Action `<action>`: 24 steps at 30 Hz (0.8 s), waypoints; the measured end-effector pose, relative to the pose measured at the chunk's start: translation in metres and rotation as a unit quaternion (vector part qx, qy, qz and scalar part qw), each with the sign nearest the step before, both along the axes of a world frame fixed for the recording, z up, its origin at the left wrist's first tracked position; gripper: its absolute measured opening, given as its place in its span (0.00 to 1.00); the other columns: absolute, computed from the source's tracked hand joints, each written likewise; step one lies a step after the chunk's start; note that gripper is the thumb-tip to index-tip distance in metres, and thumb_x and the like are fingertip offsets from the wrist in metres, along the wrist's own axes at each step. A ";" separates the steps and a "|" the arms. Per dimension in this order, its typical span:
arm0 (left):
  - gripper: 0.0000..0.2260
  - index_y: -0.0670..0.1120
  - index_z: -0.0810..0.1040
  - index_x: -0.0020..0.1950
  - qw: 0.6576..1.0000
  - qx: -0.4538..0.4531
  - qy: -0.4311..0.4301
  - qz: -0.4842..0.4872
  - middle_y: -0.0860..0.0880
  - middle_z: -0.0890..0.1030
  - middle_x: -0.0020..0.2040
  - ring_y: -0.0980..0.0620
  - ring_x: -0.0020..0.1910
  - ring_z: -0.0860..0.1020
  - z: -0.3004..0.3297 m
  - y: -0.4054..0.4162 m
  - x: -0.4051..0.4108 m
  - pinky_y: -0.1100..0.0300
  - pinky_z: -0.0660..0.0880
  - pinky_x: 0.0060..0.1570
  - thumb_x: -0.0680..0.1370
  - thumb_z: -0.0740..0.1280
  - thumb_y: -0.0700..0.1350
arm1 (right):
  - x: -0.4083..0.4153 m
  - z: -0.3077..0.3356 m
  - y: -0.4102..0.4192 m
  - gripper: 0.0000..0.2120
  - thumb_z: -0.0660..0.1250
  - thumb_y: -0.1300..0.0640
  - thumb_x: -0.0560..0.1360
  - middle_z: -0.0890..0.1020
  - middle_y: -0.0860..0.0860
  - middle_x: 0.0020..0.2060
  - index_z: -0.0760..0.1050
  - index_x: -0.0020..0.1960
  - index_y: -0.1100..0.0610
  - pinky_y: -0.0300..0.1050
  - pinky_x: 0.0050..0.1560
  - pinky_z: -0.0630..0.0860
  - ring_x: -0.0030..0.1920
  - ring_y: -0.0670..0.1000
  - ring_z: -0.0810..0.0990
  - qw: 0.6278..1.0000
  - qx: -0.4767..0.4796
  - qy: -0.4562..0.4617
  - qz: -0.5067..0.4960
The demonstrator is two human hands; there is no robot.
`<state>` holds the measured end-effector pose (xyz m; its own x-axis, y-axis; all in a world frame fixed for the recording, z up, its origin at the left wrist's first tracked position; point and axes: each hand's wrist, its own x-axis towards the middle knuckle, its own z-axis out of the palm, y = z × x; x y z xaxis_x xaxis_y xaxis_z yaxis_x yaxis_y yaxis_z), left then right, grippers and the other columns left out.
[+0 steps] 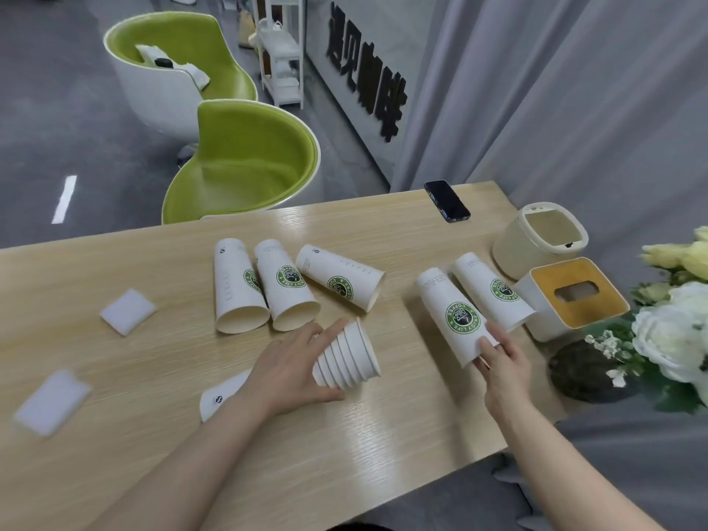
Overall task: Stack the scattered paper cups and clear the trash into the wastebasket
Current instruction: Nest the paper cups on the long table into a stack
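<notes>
While left hand (295,367) grips cup stack (346,358) lying rims rightward, right hand (502,362) pinches cup (452,316) rim.

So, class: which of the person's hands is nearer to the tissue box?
The right. The right hand grips a lying cup just left of the tissue box; the left hand holds the cup stack farther left, mid-table.

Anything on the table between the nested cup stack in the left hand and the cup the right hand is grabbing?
No. In the head view, only bare wood lies between the nested stack and the cup.
</notes>
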<state>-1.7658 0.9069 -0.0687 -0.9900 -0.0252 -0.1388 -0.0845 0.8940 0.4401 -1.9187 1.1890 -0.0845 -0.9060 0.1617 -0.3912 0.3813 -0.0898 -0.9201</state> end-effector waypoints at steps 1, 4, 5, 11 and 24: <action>0.46 0.65 0.40 0.75 1.000 -0.001 0.002 -0.003 0.56 0.65 0.65 0.56 0.61 0.69 -0.001 0.000 -0.001 0.61 0.69 0.50 0.62 0.58 0.75 | 0.007 0.003 0.008 0.17 0.62 0.69 0.78 0.79 0.47 0.37 0.73 0.65 0.58 0.38 0.44 0.77 0.40 0.44 0.80 1.000 0.005 0.014 0.016; 0.47 0.63 0.41 0.76 1.000 0.000 0.016 -0.010 0.57 0.65 0.65 0.58 0.62 0.67 -0.002 0.001 -0.002 0.63 0.68 0.50 0.63 0.59 0.74 | 0.022 0.012 0.028 0.17 0.67 0.62 0.76 0.84 0.42 0.37 0.74 0.65 0.58 0.34 0.38 0.78 0.38 0.41 0.82 0.993 -0.003 0.047 0.105; 0.47 0.62 0.42 0.76 1.000 0.004 0.019 -0.011 0.57 0.65 0.66 0.59 0.63 0.67 -0.003 0.001 -0.001 0.63 0.68 0.51 0.64 0.61 0.74 | 0.023 0.016 0.034 0.22 0.73 0.55 0.72 0.85 0.44 0.42 0.75 0.64 0.57 0.36 0.39 0.79 0.42 0.43 0.83 0.989 -0.013 0.057 0.137; 0.47 0.62 0.46 0.76 0.999 0.025 0.029 0.005 0.57 0.68 0.65 0.55 0.61 0.71 -0.010 -0.005 0.001 0.60 0.70 0.50 0.63 0.62 0.74 | 0.015 0.050 0.038 0.25 0.78 0.49 0.64 0.83 0.54 0.57 0.79 0.58 0.57 0.39 0.49 0.80 0.53 0.48 0.82 0.958 -0.007 0.077 0.275; 0.46 0.72 0.27 0.67 0.997 0.025 0.052 -0.051 0.57 0.63 0.69 0.56 0.65 0.66 -0.013 0.012 -0.002 0.58 0.66 0.56 0.64 0.59 0.74 | 0.032 0.055 -0.040 0.18 0.69 0.66 0.72 0.82 0.51 0.56 0.76 0.62 0.58 0.41 0.50 0.77 0.55 0.49 0.81 0.904 -0.006 0.039 0.425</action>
<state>-1.7674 0.9184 -0.0821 -0.9962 0.0804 -0.0330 0.0543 0.8718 0.4868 -1.8872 1.1494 -0.0294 -0.7261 -0.6101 -0.3171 0.2512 0.1939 -0.9483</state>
